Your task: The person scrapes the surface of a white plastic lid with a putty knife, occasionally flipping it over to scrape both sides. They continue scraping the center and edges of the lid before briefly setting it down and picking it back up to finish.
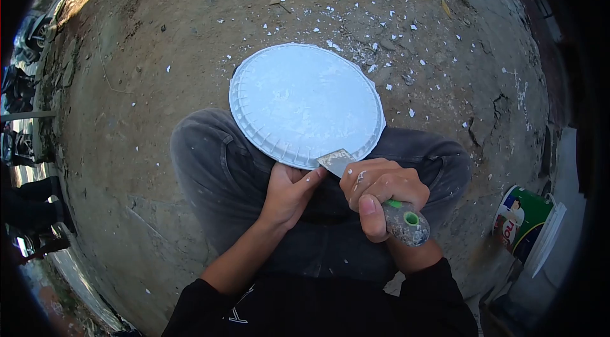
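Note:
A pale blue-white oval lid (305, 98) with a ribbed rim lies tilted over my crossed legs. My left hand (289, 194) grips its near edge from below, the thumb close to the rim. In my right hand (384, 194) is a scraper (337, 160) with a worn, speckled handle with green parts. Its flat metal blade points left and meets the lid's near rim, just beside my left thumb. White specks dot the fingers of my right hand. The left fingers under the lid are partly hidden.
White flakes (412, 112) are scattered over the dirt ground (171, 51), mostly beyond the lid. A green and white bucket (524, 219) lies at the right by a ledge. Parked motorcycles (22, 89) and a person's dark-clothed legs (32, 200) are at the far left.

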`<state>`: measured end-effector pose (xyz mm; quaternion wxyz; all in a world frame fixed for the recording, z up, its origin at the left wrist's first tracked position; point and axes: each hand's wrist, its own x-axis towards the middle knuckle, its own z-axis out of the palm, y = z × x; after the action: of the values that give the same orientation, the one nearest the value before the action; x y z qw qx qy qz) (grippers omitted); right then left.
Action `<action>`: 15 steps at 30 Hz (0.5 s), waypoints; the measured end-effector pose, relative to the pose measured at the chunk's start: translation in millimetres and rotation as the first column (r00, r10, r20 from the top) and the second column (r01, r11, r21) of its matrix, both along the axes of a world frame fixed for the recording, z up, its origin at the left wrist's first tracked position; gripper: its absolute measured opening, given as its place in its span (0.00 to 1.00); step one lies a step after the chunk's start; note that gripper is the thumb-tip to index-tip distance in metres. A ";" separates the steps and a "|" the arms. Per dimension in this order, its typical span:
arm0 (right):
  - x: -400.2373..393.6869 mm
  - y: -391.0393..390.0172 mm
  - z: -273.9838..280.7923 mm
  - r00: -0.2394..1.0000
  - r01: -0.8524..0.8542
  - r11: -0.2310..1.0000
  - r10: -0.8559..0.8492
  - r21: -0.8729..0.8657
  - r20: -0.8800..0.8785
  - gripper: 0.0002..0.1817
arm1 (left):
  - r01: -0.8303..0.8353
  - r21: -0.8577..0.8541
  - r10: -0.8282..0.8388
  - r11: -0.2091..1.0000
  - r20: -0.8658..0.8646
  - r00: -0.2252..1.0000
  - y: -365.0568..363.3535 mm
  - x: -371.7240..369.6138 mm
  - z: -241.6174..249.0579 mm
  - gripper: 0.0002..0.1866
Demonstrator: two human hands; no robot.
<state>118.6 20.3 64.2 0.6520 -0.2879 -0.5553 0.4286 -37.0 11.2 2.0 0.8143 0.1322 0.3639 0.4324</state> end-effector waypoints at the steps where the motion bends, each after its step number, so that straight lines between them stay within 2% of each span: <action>1: -1.7 0.9 -0.7 1.000 0.015 1.000 -0.016 0.008 0.004 0.09 | -0.002 -0.002 0.002 1.000 -0.002 1.000 -0.4 -1.1 -1.5 0.27; 7: -4.2 -1.6 -0.6 0.997 0.068 0.997 -0.066 0.037 -0.040 0.08 | 0.011 0.008 -0.010 1.000 -0.023 1.000 0.0 -0.4 -2.0 0.28; 9: -7.7 -1.2 -3.3 0.997 0.048 0.998 -0.045 0.043 -0.070 0.08 | -0.028 0.016 0.027 0.999 0.043 0.999 -2.3 -1.1 -4.6 0.27; 11: -9.8 2.5 -12.6 0.996 0.075 0.995 -0.078 0.072 0.046 0.08 | -0.019 0.016 0.019 1.000 0.008 1.000 -1.0 -1.8 -0.4 0.27; 15: -9.4 4.2 -10.8 0.991 0.082 0.996 -0.086 0.039 0.099 0.09 | -0.001 0.002 0.001 1.000 -0.006 1.000 0.7 -0.3 1.0 0.27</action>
<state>109.3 24.6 53.4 0.6455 -0.3210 -0.5822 0.3760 -37.3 11.8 3.1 0.8129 0.1341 0.3661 0.4327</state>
